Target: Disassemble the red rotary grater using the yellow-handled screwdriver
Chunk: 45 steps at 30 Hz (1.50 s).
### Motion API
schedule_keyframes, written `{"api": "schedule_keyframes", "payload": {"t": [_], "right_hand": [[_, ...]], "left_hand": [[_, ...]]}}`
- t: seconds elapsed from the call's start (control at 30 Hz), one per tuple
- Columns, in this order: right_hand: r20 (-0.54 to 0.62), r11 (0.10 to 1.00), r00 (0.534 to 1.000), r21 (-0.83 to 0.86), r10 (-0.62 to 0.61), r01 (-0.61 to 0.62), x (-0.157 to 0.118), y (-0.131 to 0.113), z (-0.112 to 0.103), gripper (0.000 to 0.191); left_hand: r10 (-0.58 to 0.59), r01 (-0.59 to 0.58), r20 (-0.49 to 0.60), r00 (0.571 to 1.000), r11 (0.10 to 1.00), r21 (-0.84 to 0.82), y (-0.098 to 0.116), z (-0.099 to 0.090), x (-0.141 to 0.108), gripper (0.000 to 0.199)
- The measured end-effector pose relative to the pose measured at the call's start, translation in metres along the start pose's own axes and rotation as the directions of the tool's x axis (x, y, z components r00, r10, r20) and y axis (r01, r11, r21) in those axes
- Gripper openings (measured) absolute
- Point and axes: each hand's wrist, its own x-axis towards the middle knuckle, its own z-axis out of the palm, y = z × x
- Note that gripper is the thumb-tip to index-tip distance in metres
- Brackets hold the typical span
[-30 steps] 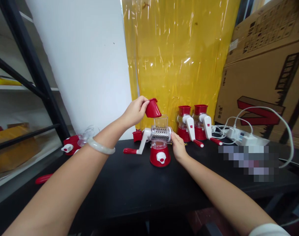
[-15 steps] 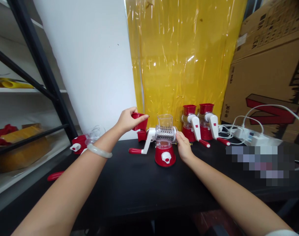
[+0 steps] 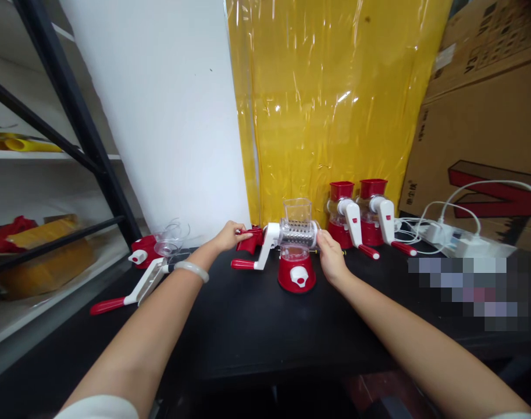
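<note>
A grater (image 3: 296, 273) with a red base, clear housing, metal drum and white crank with a red handle stands upright on the black table (image 3: 256, 337). My right hand (image 3: 331, 255) has its fingers against the right end of the drum housing. Left of the grater, behind its crank, my left hand (image 3: 231, 235) pinches a red plastic part (image 3: 250, 240) low near the table's back edge.
Two assembled graters (image 3: 342, 230) (image 3: 373, 227) stand at the back right. A red base (image 3: 145, 251) with clear housing and a loose crank (image 3: 145, 286) lie at the left. White cables and a power strip (image 3: 455, 240) are at the right, before a cardboard box (image 3: 483, 128).
My left hand has lowered the red part from above the crank to near the table. My right hand stays at the drum's end. The view has shifted slightly.
</note>
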Motion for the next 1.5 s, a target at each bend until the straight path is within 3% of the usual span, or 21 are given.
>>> {"api": "schedule_keyframes", "payload": {"t": [0.07,0.13,0.3,0.47,0.67,0.83,0.93,1.0,1.07,1.17,1.23,1.33,1.4,1.5], "right_hand": [[0.007,1.0,1.0,-0.012,-0.011,0.011,0.0,0.001,-0.001,0.053],[0.019,1.0,1.0,-0.023,-0.019,0.02,0.0,0.002,-0.002,0.052],[0.048,0.999,0.998,-0.038,-0.031,0.033,0.0,0.002,-0.003,0.053],[0.069,0.999,0.998,0.034,0.002,-0.004,0.0,0.001,-0.002,0.052],[0.064,0.984,0.996,0.162,0.065,-0.074,-0.002,-0.003,0.001,0.048],[0.071,0.976,0.993,0.19,0.096,-0.108,-0.002,-0.009,0.002,0.049],[0.071,0.968,0.993,0.223,0.099,-0.113,-0.002,-0.012,0.003,0.049],[0.067,0.966,0.992,0.233,0.104,-0.117,-0.002,-0.013,0.003,0.048],[0.072,0.964,0.992,0.238,0.106,-0.12,-0.003,-0.014,0.003,0.048],[0.09,0.963,0.991,0.242,0.1,-0.12,-0.005,-0.012,0.003,0.048],[0.108,0.963,0.99,0.244,0.089,-0.113,-0.007,-0.01,0.005,0.049],[0.136,0.969,0.988,0.225,0.07,-0.1,-0.009,-0.009,0.007,0.05],[0.143,0.977,0.987,0.193,0.068,-0.095,-0.01,-0.009,0.009,0.051],[0.15,0.982,0.986,0.164,0.066,-0.091,-0.012,-0.011,0.013,0.05]], "left_hand": [[-0.036,0.048,0.099,0.994,0.991,-0.128,-0.008,0.007,0.002,0.061],[-0.068,0.083,0.107,0.992,0.986,-0.143,-0.014,0.013,0.003,0.063],[-0.105,0.104,-0.076,0.992,0.994,-0.024,-0.023,0.026,0.0,0.055],[-0.131,0.116,-0.202,0.971,0.99,-0.083,-0.034,0.036,-0.004,0.057],[-0.139,0.109,-0.185,0.973,0.981,-0.162,-0.041,0.047,0.0,0.056],[-0.168,0.142,-0.075,0.983,0.952,-0.272,-0.041,0.05,0.001,0.057],[-0.175,0.158,-0.046,0.984,0.956,-0.246,-0.036,0.047,-0.002,0.057],[-0.173,0.15,-0.108,0.979,0.97,-0.191,-0.028,0.041,-0.003,0.058],[-0.184,0.152,-0.267,0.946,0.979,-0.134,-0.013,0.033,-0.004,0.052],[-0.121,0.114,-0.443,0.888,0.993,-0.041,0.025,0.02,-0.006,0.038],[0.002,-0.037,-0.372,0.928,0.995,-0.088,0.06,0.013,-0.012,0.041],[0.157,-0.176,-0.118,0.981,0.968,-0.179,0.109,0.011,-0.029,0.047],[0.16,-0.174,-0.111,0.981,0.975,-0.139,0.13,0.014,-0.04,0.048],[0.166,-0.182,-0.199,0.966,0.981,-0.067,0.138,0.021,-0.048,0.043]]}}
